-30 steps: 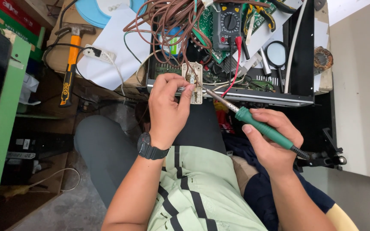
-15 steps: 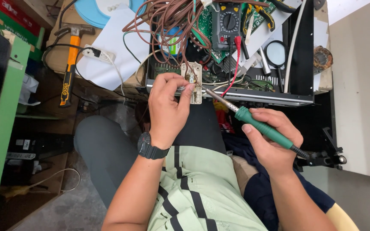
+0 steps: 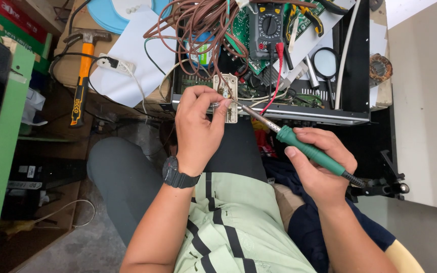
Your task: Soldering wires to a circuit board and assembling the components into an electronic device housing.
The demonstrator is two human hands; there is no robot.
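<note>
Pinching a pale rectangular board point(image 3: 230, 98), left hand point(image 3: 197, 132) meets green-handled soldering iron point(image 3: 299, 145)

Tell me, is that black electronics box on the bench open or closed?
Open. The black case has no cover on top: green circuit boards and wiring show inside, with a multimeter lying across them.

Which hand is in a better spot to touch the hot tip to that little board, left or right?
Probably the right hand. It grips the green soldering iron, whose metal tip already points at the small board. The left hand is busy pinching that board, so it has no free fingers.
</note>
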